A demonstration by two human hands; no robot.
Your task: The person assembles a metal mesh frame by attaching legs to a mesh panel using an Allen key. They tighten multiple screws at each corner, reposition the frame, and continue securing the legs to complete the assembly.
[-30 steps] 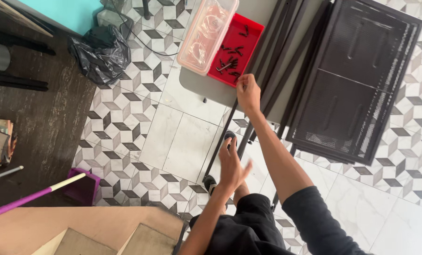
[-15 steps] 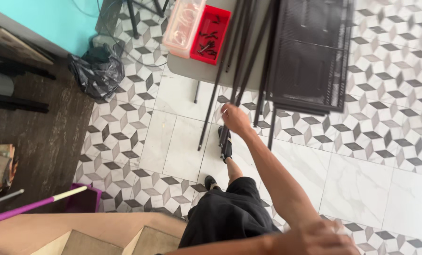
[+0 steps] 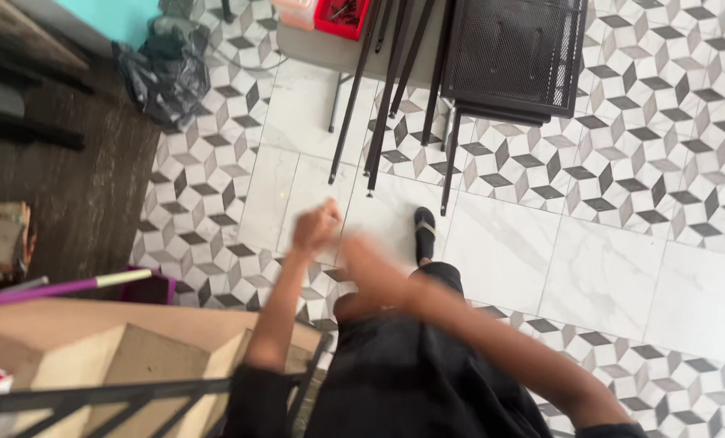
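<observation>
— Where are the black metal rods [image 3: 382,89]?
— Leaning off the grey table [image 3: 314,45], beside the red tray [image 3: 342,16] and black mesh panels [image 3: 515,53].
— The hands?
— Left hand [image 3: 316,225] fisted, apparently empty; right hand [image 3: 361,251] blurred, can't tell.

A grey table [image 3: 314,45] carries a red tray [image 3: 342,18], black rods [image 3: 395,49] and mesh panels [image 3: 512,53].

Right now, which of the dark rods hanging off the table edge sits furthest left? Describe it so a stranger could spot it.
Start at the grey table at the top edge. Several dark rods slope off it toward the floor. The leftmost rod stands apart from the bunch, ending over a plain white tile.
</observation>
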